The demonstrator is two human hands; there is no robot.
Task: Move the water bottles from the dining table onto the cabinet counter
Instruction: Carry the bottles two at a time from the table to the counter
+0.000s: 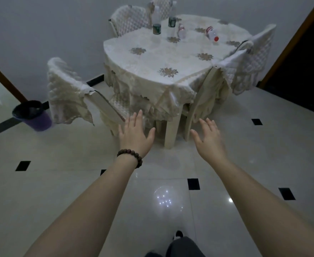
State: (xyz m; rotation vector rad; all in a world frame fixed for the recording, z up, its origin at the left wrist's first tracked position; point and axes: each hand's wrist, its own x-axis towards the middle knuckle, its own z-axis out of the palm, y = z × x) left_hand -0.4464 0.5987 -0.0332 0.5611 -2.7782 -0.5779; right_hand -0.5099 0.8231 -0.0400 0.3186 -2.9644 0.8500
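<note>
Left fingers [139, 115]: I read them spread wide and empty, palm down.
Left hand [134, 135]: I see it raised over the floor, short of the tabletop, touching nothing; bead bracelet [130, 156] on its wrist.
Right fingers [211, 123]: I read them wide apart, slightly curled, holding nothing.
Right hand [209, 140]: level with the left one, near it but apart, also over the floor.
Floor [78, 182]: pale glossy tiles with small black inserts; my view catches a shoe at the lower edge.
Tabletop [171, 52]: round, under a cream floral cloth, beyond both hands.
Green-label bottles [157, 21]: two, upright, side by side at the far edge of the tabletop.
Red-label bottles [212, 34]: one lies on its side toward the right, red cap pointing at me; I see another left of it near the green pair, blurred, attitude unclear.
Chairs [69, 89]: covered in quilted cloth, set around the table.
Bin [32, 115]: purple with a black liner, on the floor at left by the wall.
</note>
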